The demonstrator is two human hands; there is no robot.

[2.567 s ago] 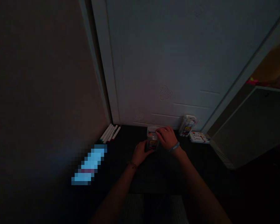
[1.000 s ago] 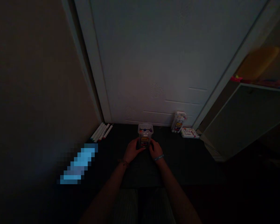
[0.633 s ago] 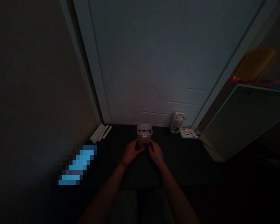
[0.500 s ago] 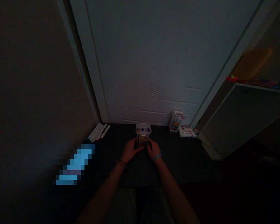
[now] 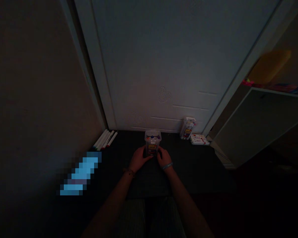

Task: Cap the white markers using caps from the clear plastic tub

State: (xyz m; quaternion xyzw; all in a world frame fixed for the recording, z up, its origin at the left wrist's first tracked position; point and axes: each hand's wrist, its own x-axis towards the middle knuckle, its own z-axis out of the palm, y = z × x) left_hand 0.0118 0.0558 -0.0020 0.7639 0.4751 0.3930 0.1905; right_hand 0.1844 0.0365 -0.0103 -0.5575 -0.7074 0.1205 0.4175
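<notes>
A clear plastic marker box (image 5: 153, 140) stands upright on the dark table in front of me, a printed label on its near side. Its top is uncovered, and a few coloured marker ends show inside. My left hand (image 5: 139, 159) is closed around its left side, thumb across the lower front. On the right side, my right hand (image 5: 164, 157) grips the same box, its fingers partly hidden behind it. Each wrist wears a bracelet.
Several white markers (image 5: 105, 139) lie at the table's back left, near a pixelated bright blue shape (image 5: 83, 173). At the back right, another clear marker box (image 5: 188, 128) stands beside a flat pack of markers (image 5: 200, 139). A pale panel (image 5: 178, 66) rises behind the table (image 5: 193, 178).
</notes>
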